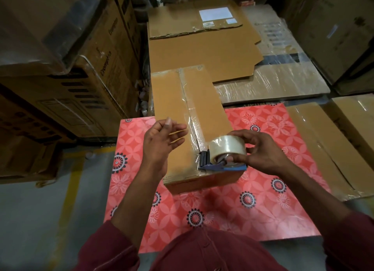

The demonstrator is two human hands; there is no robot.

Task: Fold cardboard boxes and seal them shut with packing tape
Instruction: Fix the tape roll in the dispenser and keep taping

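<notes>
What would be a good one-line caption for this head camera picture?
Right hand runs a tape dispenser along the centre seam of a closed cardboard box while the open left hand hovers above.

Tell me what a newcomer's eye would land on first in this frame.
The red floral tabletop at centre, with a closed cardboard box on it. At the box's near end, the right hand grips a clear tape roll on a blue dispenser. The left hand hovers open above the box's left flap.

The right hand (261,155) grips a tape dispenser (224,155) on the closed box (182,108); the left hand (162,141) hovers spread.
</notes>
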